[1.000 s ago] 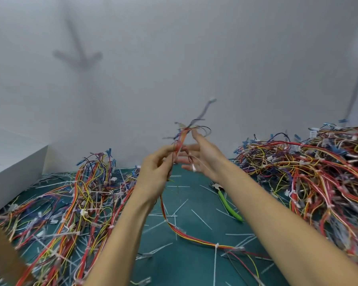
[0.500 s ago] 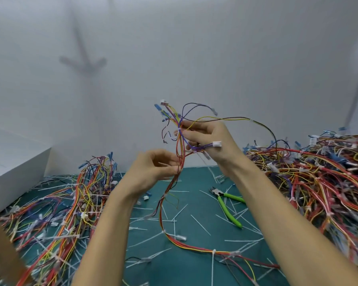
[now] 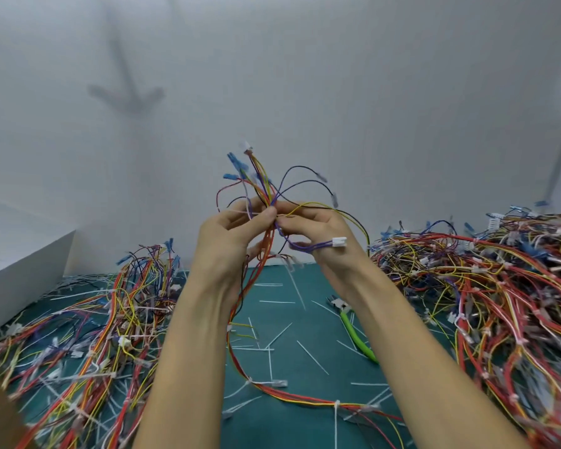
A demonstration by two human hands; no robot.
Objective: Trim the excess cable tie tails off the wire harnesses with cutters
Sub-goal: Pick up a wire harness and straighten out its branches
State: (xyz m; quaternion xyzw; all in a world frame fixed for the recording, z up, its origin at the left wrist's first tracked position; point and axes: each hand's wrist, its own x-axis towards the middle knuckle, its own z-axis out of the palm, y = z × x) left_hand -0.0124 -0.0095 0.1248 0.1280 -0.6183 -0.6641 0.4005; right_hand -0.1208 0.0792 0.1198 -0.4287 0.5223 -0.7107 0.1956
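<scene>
- Left grip (image 3: 227, 244) and right grip (image 3: 318, 228) both pinch one wire harness (image 3: 266, 192) where its coloured wires fan out, raised above the bench (image 3: 259, 426).
- Wires hide several fingertips, and any tie at the pinch is hard to make out.
- Harness trails down behind the left wrist to the bench.
- Cutters (image 3: 353, 332) lie on the bench, green handles partly hidden by the right forearm.
- Left pile (image 3: 110, 319) and right pile (image 3: 499, 286) run past the picture's edges; the open strip between holds cut tails (image 3: 311, 356).
</scene>
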